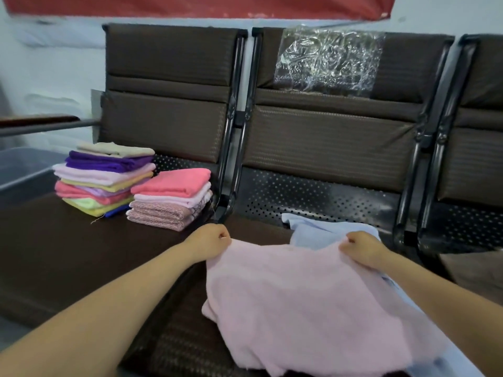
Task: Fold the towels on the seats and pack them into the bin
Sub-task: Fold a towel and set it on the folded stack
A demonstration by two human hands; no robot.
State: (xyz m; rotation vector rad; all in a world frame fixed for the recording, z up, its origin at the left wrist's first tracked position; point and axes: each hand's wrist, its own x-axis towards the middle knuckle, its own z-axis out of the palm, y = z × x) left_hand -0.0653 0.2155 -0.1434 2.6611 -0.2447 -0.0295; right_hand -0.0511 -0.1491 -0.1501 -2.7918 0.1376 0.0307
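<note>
Pink towel [313, 308] lay nearest, spread over the middle seat [258, 229] and draped toward the camera, its near edge rumpled. Both hands held its far edge: the left hand [211, 240] pinched the far left corner in a curled grip, and the right hand [359, 247] pinched the far right corner the same way, so the edge ran taut between them. Under it lay a blue towel [315, 228], unfolded, showing beyond the far edge and along the right side.

On the left seat [81, 254] stood two stacks of folded towels, just beside each other: a taller stack [104, 178] of mixed colours and a shorter stack [171, 198] topped by a coral one. The bin [24, 164], clear plastic, sat at the far left beyond that seat; I could not tell what it held. A crumpled plastic sheet [328, 59] hung on the middle backrest.

The step in hand looked like the start of folding the pink towel: corners taken, cloth not yet doubled. The next move probably called for bringing the two far corners toward the near edge and matching them squarely, which meant first smoothing the bunched near side. Care would be needed not to drag the blue towel along. Folding seemed well along, with packing apparently still to do.
</note>
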